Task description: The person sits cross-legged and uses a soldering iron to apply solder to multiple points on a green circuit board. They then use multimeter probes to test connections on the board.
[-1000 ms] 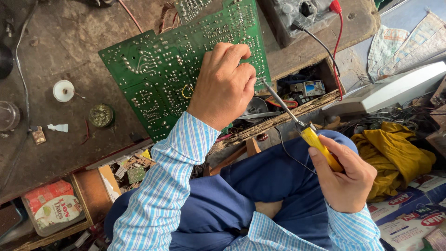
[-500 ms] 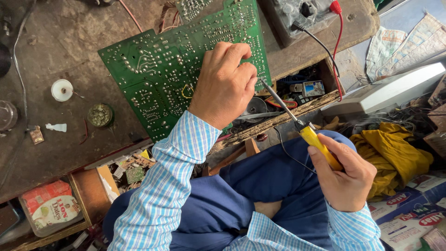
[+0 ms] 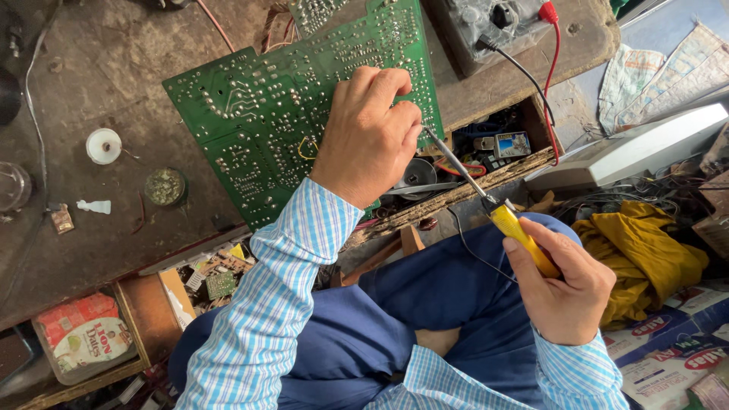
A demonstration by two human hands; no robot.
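While the left hand (image 3: 368, 137) presses curled fingers (image 3: 395, 114) onto the green circuit board (image 3: 258, 114) lying on the counter (image 3: 91, 76), the right hand (image 3: 566, 285) grips the yellow-handled soldering iron (image 3: 516, 231), its tip reaching the board's edge. A red-and-white printed packet (image 3: 80, 338) sits in a tray at the lower left; red-lettered cartons (image 3: 668, 349) lie at the lower right.

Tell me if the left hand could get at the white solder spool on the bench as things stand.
Probably yes: the bench between the left hand and white solder spool lies open, but the hand is pressing the green circuit board and must let go.
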